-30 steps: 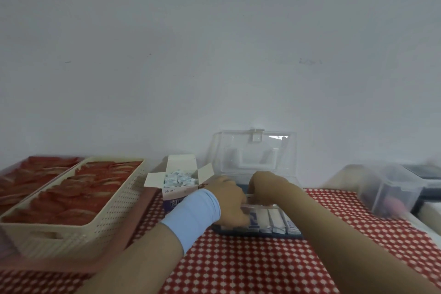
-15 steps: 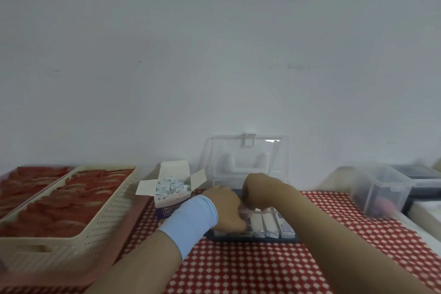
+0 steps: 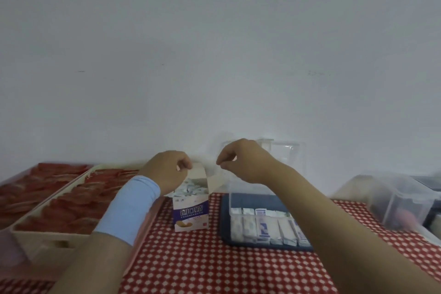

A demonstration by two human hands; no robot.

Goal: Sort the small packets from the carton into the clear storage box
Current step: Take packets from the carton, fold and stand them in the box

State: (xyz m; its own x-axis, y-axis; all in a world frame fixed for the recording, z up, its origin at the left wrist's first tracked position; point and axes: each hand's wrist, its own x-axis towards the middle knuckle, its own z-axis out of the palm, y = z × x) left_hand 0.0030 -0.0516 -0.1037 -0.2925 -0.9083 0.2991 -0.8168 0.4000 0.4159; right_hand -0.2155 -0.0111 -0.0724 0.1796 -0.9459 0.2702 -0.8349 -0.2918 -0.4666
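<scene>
At the carton (image 3: 191,210), its flap (image 3: 199,172) is pinched by the left hand (image 3: 167,172); right hand (image 3: 245,162) curled, hold unclear; packets (image 3: 191,186) are best drawn singly.

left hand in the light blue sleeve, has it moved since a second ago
Yes. The left hand went left, off the clear storage box with the dark blue base, to the open white and purple carton.

The tabletop (image 3: 238,277) wears a red-and-white checked cloth (image 3: 191,258). Standing on it, left to right — a pinkish tray (image 3: 143,229) carrying a cream basket (image 3: 26,230), an upright open carton (image 3: 191,215), the clear storage box (image 3: 250,200) just beside it, and a clear bin (image 3: 393,200) far right.
</scene>
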